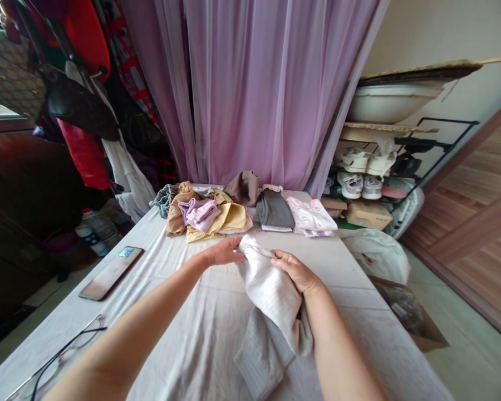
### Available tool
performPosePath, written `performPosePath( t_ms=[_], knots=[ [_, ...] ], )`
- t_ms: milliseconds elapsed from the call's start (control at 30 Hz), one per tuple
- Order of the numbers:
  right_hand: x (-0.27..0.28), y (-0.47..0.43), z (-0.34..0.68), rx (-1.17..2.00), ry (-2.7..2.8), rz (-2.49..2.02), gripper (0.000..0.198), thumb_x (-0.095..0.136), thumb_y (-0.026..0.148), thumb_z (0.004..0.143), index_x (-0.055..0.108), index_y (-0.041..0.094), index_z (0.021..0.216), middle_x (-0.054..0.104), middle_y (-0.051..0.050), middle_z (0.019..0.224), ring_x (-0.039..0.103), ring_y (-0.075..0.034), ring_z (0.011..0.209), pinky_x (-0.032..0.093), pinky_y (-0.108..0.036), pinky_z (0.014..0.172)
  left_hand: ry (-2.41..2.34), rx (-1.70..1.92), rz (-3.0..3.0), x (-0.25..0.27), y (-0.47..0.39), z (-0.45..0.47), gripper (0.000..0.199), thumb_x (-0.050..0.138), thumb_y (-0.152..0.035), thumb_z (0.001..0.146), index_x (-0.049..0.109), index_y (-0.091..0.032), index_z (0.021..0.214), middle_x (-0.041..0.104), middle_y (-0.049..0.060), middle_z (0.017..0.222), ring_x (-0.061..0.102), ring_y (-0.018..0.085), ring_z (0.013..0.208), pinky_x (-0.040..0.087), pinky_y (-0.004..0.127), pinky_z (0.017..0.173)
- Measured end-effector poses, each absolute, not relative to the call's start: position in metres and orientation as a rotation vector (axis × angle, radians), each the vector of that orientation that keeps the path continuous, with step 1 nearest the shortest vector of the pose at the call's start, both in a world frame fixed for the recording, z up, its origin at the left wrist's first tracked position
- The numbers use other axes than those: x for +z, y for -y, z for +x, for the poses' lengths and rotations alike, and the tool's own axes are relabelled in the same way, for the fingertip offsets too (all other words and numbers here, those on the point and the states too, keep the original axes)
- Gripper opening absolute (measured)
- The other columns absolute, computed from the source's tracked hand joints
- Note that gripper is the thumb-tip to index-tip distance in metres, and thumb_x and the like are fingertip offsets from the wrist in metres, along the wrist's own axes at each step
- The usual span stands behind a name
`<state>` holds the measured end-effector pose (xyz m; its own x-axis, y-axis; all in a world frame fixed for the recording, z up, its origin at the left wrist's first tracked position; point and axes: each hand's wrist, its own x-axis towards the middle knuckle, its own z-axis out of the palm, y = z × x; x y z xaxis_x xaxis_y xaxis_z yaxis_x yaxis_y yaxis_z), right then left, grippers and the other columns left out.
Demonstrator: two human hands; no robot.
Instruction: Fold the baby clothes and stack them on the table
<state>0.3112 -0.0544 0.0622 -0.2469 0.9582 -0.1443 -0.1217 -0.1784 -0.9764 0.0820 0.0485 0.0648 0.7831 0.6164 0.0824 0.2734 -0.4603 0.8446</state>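
A pale grey-white garment (271,284) hangs bunched and partly turned over between my hands, its darker grey lower part (261,348) resting on the white sheet. The cut of the garment is unclear. At its narrow upper end, my left hand (226,252) pinches the edge between thumb and fingers. Lower on the other side, my right hand (297,270) grips the cloth, thumb on top, with some fingers hidden behind it. Just beyond my hands lie a loose heap of clothes with a yellow garment (229,219), a folded dark grey garment (274,210) and a folded white-and-pink garment (312,214).
The white-sheeted surface (167,284) carries a phone (112,274) and eyeglasses (58,356) at left. A purple curtain (250,94) hangs behind. Bags (81,103) hang at left. A rack with shoes (353,184) stands at right, near a plastic bag (378,253) and cardboard box (426,328).
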Motion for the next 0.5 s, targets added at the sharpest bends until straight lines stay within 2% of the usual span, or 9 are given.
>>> performPosePath(
  t_ms=[100, 167, 233, 300, 367, 500],
  knots=[
    [0.054, 0.053, 0.321, 1.439, 1.315, -1.206, 0.045, 0.070, 0.061, 0.071, 0.073, 0.019, 0.087, 0.075, -0.005, 0.090, 0.066, -0.022, 0.088, 0.050, -0.034, 0.085, -0.805, 0.815, 1.831, 0.066, -0.061, 0.063, 0.038, 0.069, -0.037, 0.071, 0.068, -0.017, 0.103, 0.072, 0.003, 0.095, 0.065, 0.020, 0.092, 0.050, 0.033, 0.088],
    [0.047, 0.051, 0.328, 1.309, 1.384, -1.305, 0.048, 0.069, 0.065, 0.070, 0.073, 0.020, 0.084, 0.075, -0.007, 0.096, 0.065, -0.024, 0.099, 0.047, -0.038, 0.096, -0.958, 1.042, 1.658, 0.069, -0.071, 0.042, 0.043, 0.073, -0.043, 0.066, 0.067, -0.016, 0.099, 0.072, 0.004, 0.091, 0.065, 0.020, 0.088, 0.050, 0.034, 0.086],
    [0.039, 0.049, 0.334, 1.213, 1.383, -1.404, 0.049, 0.069, 0.066, 0.069, 0.074, 0.020, 0.086, 0.075, -0.008, 0.100, 0.064, -0.026, 0.103, 0.047, -0.041, 0.098, -1.073, 1.180, 1.567, 0.071, -0.078, 0.018, 0.048, 0.077, -0.047, 0.060, 0.066, -0.016, 0.095, 0.071, 0.006, 0.095, 0.064, 0.021, 0.089, 0.051, 0.034, 0.084],
    [0.032, 0.049, 0.340, 1.187, 1.347, -1.485, 0.049, 0.068, 0.064, 0.070, 0.073, 0.020, 0.091, 0.075, -0.008, 0.101, 0.066, -0.026, 0.102, 0.049, -0.041, 0.095, -1.200, 1.284, 1.535, 0.069, -0.079, -0.007, 0.048, 0.079, -0.047, 0.055, 0.066, -0.016, 0.088, 0.070, 0.007, 0.094, 0.064, 0.022, 0.089, 0.051, 0.034, 0.082],
    [0.027, 0.052, 0.343, 1.182, 1.332, -1.547, 0.046, 0.069, 0.058, 0.069, 0.073, 0.020, 0.095, 0.074, -0.008, 0.102, 0.067, -0.026, 0.100, 0.051, -0.040, 0.092, -1.359, 1.311, 1.484, 0.060, -0.073, -0.029, 0.041, 0.077, -0.046, 0.055, 0.066, -0.017, 0.081, 0.070, 0.006, 0.085, 0.063, 0.022, 0.082, 0.051, 0.033, 0.077],
    [0.021, 0.059, 0.343, 0.921, 1.487, -1.744, 0.044, 0.076, 0.042, 0.061, 0.073, 0.025, 0.101, 0.072, -0.009, 0.112, 0.064, -0.028, 0.107, 0.046, -0.043, 0.099, -1.495, 1.255, 1.425, 0.034, -0.051, -0.057, 0.033, 0.073, -0.037, 0.057, 0.069, -0.020, 0.086, 0.069, 0.000, 0.071, 0.060, 0.018, 0.067, 0.049, 0.030, 0.064]
  ],
)
